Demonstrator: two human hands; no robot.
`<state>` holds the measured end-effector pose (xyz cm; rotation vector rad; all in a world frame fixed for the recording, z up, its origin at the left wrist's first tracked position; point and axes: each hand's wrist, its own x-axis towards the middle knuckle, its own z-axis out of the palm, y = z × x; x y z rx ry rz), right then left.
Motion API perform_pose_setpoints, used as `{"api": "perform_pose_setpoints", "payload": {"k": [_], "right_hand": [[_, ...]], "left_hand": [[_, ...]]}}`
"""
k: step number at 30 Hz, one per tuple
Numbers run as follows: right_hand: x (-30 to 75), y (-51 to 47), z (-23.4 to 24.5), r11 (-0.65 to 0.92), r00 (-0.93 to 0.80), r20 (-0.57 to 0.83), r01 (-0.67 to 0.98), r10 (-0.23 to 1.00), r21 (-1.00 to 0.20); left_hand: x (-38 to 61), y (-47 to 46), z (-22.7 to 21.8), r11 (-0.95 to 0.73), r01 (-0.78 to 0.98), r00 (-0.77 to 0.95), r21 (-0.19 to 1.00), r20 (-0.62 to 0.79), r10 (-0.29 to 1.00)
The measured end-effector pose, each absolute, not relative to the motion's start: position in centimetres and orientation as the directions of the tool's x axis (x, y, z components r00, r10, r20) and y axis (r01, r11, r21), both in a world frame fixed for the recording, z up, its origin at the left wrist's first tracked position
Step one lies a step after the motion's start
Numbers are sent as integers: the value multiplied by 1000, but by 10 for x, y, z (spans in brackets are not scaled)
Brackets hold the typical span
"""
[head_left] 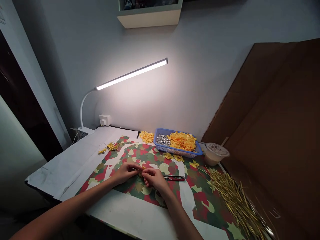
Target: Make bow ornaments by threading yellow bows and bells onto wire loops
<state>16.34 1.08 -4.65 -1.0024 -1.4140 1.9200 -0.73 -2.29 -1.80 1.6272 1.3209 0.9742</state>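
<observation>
My left hand [125,172] and my right hand [154,177] meet over the leaf-patterned sheet [200,196] on the table. The fingers of both hands are pinched together around a small yellow piece [142,169] held between them. Red-handled scissors [174,178] lie on the sheet just right of my right hand. A pile of thin gold wire ties [232,196] lies further to the right.
A blue basket [160,144] at the back holds yellow petals [182,140] and silver beads [162,139]. More yellow pieces [146,136] lie beside it. A lidded cup [215,153] stands right of the basket. A desk lamp [130,75] shines overhead. Brown cardboard [275,126] leans at right.
</observation>
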Motion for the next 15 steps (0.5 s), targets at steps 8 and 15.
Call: {"api": "perform_pose_setpoints", "payload": {"k": [8, 15], "right_hand": [[174, 7, -39, -321, -574, -224, -72, 787, -944], [185, 3, -33, -319, -591, -247, -19, 768, -948]], "left_hand": [[-9, -23, -19, -124, 326, 151, 937, 78, 985], [-8, -21, -29, -73, 288, 97, 955, 47, 994]]}}
